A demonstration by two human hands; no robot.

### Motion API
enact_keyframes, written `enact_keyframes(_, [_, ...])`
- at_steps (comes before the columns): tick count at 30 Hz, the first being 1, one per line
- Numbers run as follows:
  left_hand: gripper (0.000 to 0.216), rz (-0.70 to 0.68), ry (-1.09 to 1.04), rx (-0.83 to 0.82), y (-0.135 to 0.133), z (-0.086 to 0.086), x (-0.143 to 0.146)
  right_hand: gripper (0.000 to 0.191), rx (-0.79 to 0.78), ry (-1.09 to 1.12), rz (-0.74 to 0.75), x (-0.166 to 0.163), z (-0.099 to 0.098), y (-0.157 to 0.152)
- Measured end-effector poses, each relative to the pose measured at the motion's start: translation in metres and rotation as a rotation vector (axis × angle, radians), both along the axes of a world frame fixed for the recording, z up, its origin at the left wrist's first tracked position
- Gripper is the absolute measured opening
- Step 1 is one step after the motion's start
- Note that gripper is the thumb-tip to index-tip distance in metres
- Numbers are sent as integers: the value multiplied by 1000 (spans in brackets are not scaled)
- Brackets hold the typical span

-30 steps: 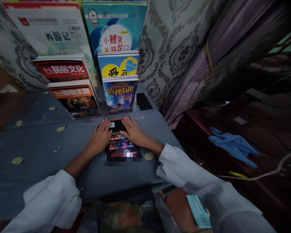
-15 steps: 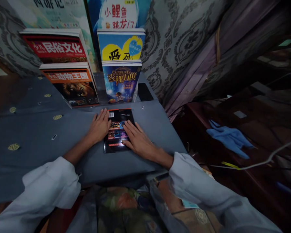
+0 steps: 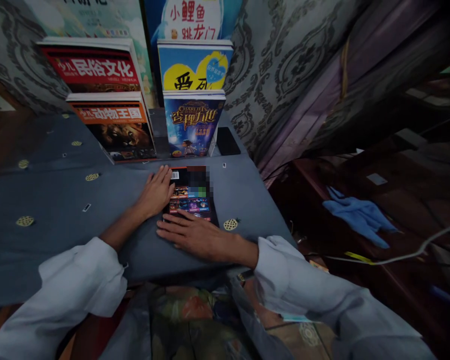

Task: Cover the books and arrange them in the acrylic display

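A dark book [image 3: 192, 205] lies flat on the grey-blue tablecloth, its back cover up, with a barcode and rows of small coloured pictures. My left hand [image 3: 158, 192] rests along its left edge, fingers stretched out and pointing away from me. Across the book's near edge lies my right hand [image 3: 195, 236], flat, its fingers extended to the left and covering the lower part of the cover. Neither hand grips anything. Part of the cover's upper right is blurred by blocks.
Behind the flat book, upright books stand in two rows, a lion book [image 3: 122, 130] and a blue book [image 3: 193, 125] in front. A black flat object [image 3: 228, 141] lies beside them. Right of the table are a blue cloth [image 3: 360, 212] and a pale cable [image 3: 416, 247].
My right hand has slid from the book's right side down to its near edge and turned to point left. My left hand stays at the left edge. The view has shifted slightly.
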State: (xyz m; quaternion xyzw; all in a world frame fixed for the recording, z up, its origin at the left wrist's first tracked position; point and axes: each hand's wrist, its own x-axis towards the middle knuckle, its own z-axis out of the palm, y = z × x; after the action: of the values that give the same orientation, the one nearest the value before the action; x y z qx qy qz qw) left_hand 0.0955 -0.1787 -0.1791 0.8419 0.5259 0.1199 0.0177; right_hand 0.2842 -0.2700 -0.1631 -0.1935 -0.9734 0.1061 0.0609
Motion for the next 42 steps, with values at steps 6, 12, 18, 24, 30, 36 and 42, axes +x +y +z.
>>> enact_keyframes(6, [54,-15,-56,-12,3,-4,-5,45,-96,-9,159,9,14,18])
enact_keyframes(12, [58,-58,-206,-108,13,4,-18,43,-212,9,167,7,27,35])
enact_keyframes(18, [64,4,-366,-181,16,14,-24,44,-195,20,120,-1,19,56])
enact_keyframes(24, [67,55,-453,-182,17,14,-25,43,-162,89,26,-8,5,91])
enact_keyframes(30, [70,70,-506,-142,20,10,-24,47,-106,157,-146,-9,-3,120])
enact_keyframes(36, [74,85,-503,-97,22,5,-24,54,-33,138,-359,-9,-7,123])
enact_keyframes(42, [68,103,-369,-67,16,7,-21,60,-47,104,-579,-1,-5,119])
